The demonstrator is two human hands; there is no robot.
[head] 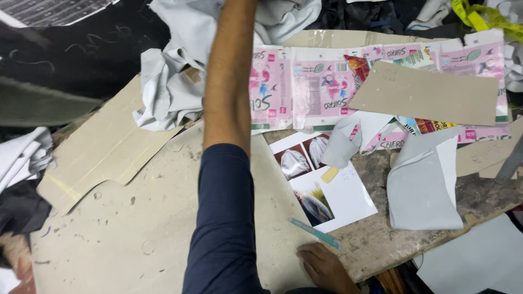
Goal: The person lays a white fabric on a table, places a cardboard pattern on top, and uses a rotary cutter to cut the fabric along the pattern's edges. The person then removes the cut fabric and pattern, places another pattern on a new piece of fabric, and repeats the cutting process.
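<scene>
The left hand lies beyond the top edge, hidden from view.

Even overhead light is falling w/ soft, weak shadows. Top left corner is staying dark. Edges are blurring slightly; centre sharp.

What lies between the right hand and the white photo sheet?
Head view: a thin light-blue pen lies between the right hand and the white photo sheet.

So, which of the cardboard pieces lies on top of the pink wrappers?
The grey-brown piece at the upper right: it partly covers the pink wrappers, while the others lie beside or under them.
</scene>
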